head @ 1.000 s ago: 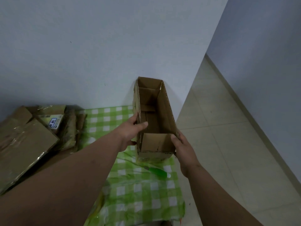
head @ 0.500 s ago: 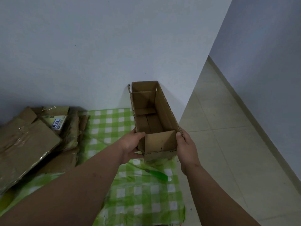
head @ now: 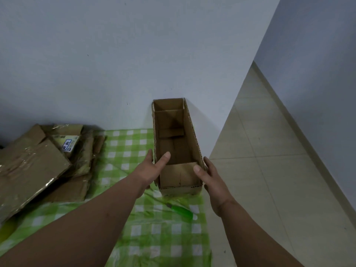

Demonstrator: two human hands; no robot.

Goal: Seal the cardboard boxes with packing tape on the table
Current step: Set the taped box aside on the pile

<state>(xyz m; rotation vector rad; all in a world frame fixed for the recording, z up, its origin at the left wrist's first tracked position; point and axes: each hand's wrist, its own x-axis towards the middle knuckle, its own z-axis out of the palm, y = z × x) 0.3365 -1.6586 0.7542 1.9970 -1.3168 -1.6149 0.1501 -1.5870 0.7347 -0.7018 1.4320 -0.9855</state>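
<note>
Both arms stretched forward over the green checked tablecloth (head: 134, 147). Left hand (head: 152, 168) at the left wall of the open cardboard box (head: 177, 147), fingers straight and slightly apart, thumb over the rim, no real grip visible. Right hand (head: 210, 176) against the right near corner, fingers straight along the outside, thumb on the near flap. Box upright at the table's right edge, close to the wall. Green cutter (head: 181, 211) just before it; flattened cardboard pile (head: 32, 166) well to the left.
</note>
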